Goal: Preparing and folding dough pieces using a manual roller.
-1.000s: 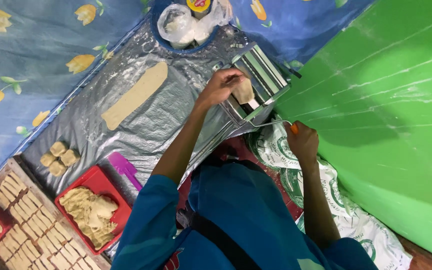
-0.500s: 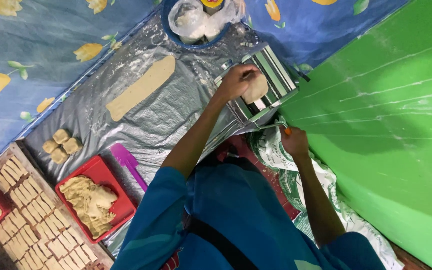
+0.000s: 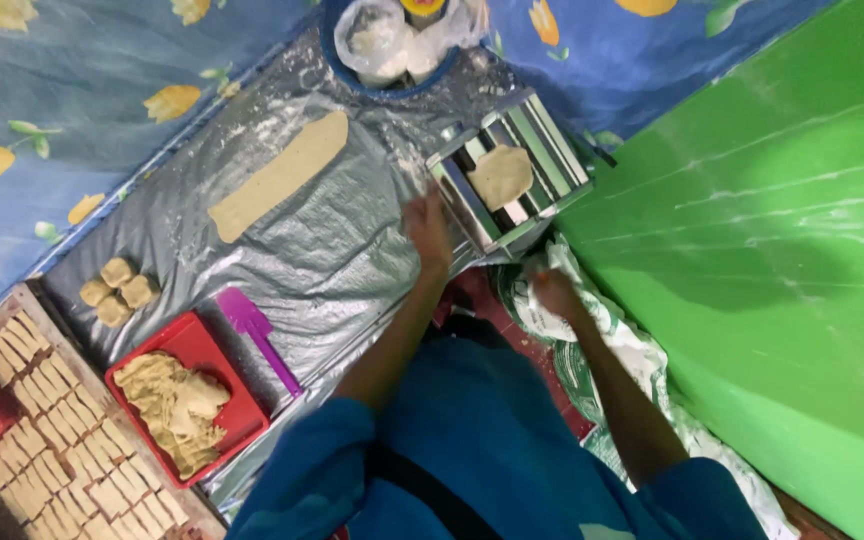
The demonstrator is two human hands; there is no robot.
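Surface: silver foil sheet (image 3: 332,250) on blue floral cloth (image 3: 62,90).
Left hand (image 3: 427,228): blurred, grip indeterminate, beside dough roller machine (image 3: 509,180).
Right hand (image 3: 555,293): blurred, grip indeterminate.

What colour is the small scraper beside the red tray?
Purple scraper, lying on the silver sheet; clearest in the head view.

A single camera on the person's head looks almost straight down from well above arm's length, with the blue-sleeved arms entering from six o'clock, the metal dough roller (image 3: 508,177) toward one o'clock, the red tray (image 3: 214,352) toward eight o'clock, and no second view sharing the scene.
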